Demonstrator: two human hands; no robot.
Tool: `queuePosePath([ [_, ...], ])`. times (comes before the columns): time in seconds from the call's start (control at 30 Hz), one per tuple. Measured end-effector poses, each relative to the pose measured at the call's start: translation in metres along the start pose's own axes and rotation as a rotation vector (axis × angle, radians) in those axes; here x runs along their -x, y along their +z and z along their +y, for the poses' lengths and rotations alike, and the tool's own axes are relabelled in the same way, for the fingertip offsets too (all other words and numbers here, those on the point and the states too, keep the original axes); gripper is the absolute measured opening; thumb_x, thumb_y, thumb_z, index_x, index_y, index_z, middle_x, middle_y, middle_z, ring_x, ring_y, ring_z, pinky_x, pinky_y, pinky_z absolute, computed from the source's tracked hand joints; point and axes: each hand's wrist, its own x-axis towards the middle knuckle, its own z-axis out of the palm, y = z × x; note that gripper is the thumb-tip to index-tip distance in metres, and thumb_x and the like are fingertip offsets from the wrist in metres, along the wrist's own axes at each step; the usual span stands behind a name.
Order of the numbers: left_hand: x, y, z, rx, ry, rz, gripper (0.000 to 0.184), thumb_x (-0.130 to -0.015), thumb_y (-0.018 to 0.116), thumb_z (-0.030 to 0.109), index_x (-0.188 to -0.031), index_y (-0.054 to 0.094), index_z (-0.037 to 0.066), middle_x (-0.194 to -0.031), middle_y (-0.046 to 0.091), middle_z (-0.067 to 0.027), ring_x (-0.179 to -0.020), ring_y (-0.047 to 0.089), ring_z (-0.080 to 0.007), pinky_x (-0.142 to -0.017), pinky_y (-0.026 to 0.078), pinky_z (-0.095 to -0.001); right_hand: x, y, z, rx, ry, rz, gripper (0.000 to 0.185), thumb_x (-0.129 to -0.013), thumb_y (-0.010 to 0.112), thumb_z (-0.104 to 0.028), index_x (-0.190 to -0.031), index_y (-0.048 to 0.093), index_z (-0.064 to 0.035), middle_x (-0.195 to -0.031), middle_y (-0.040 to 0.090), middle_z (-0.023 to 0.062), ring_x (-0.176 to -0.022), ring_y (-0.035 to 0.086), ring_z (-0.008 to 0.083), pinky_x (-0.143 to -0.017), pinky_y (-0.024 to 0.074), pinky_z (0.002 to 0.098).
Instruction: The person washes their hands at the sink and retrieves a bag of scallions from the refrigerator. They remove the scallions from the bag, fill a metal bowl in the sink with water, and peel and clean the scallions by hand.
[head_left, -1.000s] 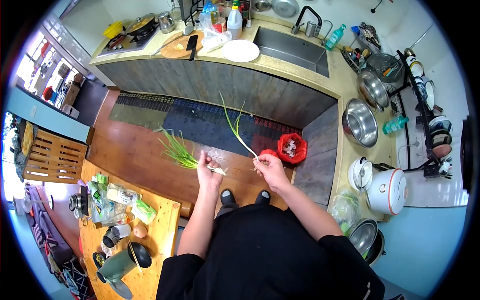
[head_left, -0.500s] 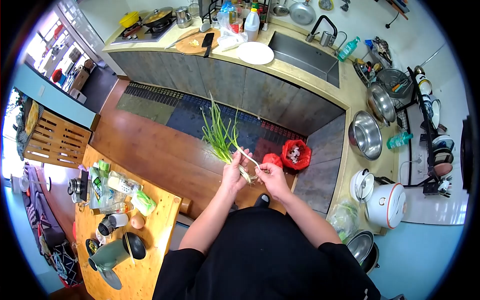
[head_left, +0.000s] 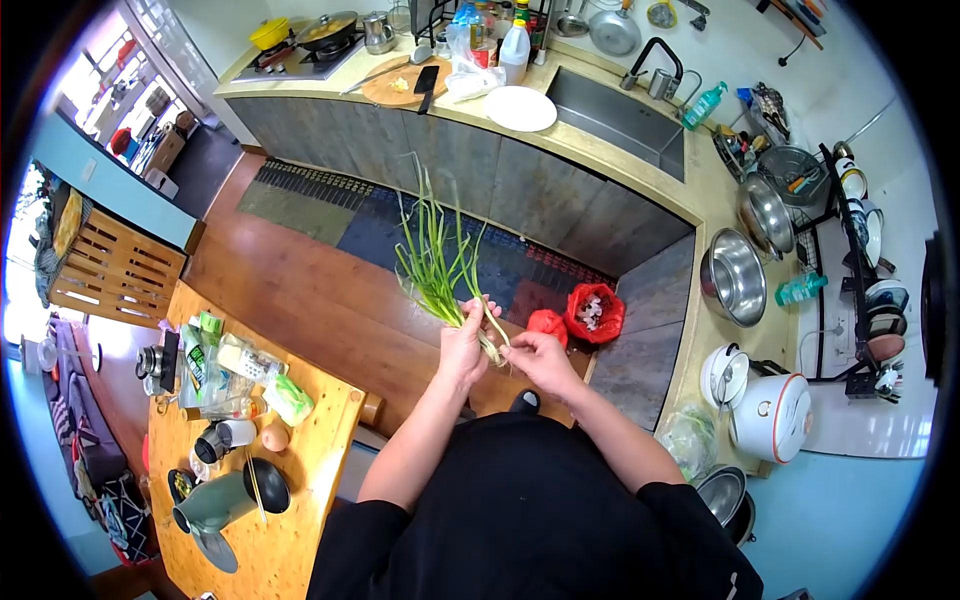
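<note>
A bunch of long spring onions is held upright before me, green tops pointing away and pale root ends toward my body. My left hand is closed around the lower stalks. One stalk stands a little apart on the right side of the bunch. Its white end meets the pinched fingers of my right hand, just right of the left. Whether those fingertips also hold a loose bit of root or skin is too small to tell.
A red-lined bin with scraps sits on the floor, right of my hands. The wooden table is at left. Along the far counter are a cleaver on a round board, a white plate and a sink. Steel bowls stand at right.
The separate stalk has swung closer to the bunch and stands more upright. My right hand stays near its white end, with the fingers turned slightly more downward. The view has shifted a little.
</note>
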Motion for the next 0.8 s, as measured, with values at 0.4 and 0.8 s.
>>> queuePosePath([
  [0.4,0.009,0.005,0.007,-0.295,0.044,0.038,0.01,-0.091,0.067,0.016,-0.091,0.064,0.006,-0.077,0.061,0.0002,-0.055,0.052,-0.0081,-0.049,0.043,-0.0215,-0.061,0.019,-0.045,0.136,-0.348,0.137,0.013,-0.083,0.07,-0.011,-0.084,0.066,0.0019,-0.083,0.066,0.0095,-0.068,0.063,0.0126,-0.061,0.0499,0.0277],
  [0.8,-0.012,-0.014,0.018,0.05,0.012,0.231,0.017,-0.094,0.062,0.023,-0.103,0.062,0.009,-0.086,0.064,0.0013,-0.073,0.059,-0.0067,-0.055,0.042,-0.0214,-0.037,0.017,-0.016,-0.328,-0.257,0.1,0.006,-0.096,0.056,-0.008,-0.093,0.052,-0.006,-0.081,0.059,0.0012,-0.077,0.056,0.0074,-0.076,0.0455,0.022],
])
